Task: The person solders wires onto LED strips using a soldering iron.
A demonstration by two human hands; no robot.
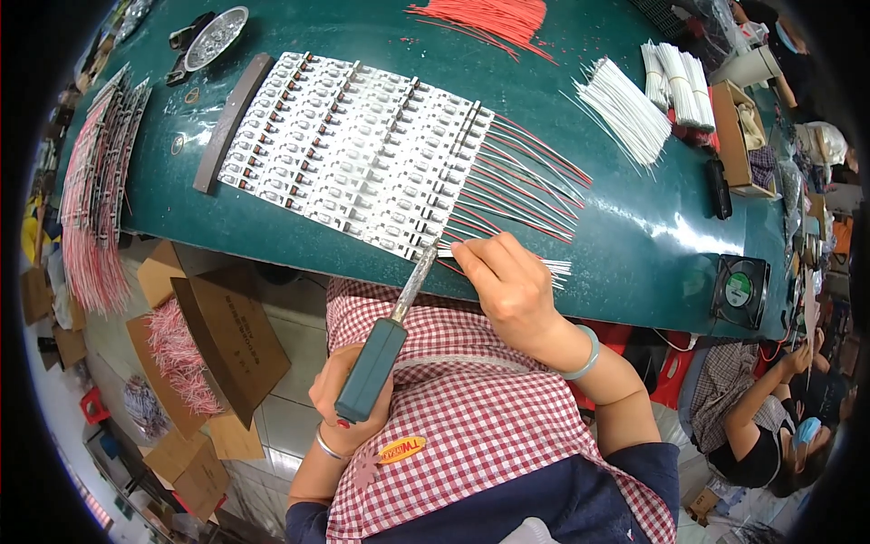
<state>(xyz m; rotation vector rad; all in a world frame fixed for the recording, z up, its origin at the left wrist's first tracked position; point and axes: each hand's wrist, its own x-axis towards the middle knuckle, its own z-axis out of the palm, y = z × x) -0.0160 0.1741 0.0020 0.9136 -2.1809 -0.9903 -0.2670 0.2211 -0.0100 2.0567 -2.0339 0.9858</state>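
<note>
A heap of red wires (489, 20) and a heap of white wires (625, 113) lie beyond the circuit board (362, 150) on the green table (625, 286); a dark bar (234, 122) borders its left end. The right hand (517, 290), fingers pinched on a thin wire, and the soldering iron (373, 367) gripped by the left hand (331, 390) partly cover its near corner. The board is white, with rows of small parts and red and white leads (521, 181) along its right edge.

Your soldering iron (385, 344), green-handled with a long metal barrel, slants away from you to the right, its tip at the near right corner of the panel (353, 154). That white panel, covered in rows of small components, lies skewed on the desk (625, 272). Red and white wires (521, 201) fan out from its right edge.
</note>
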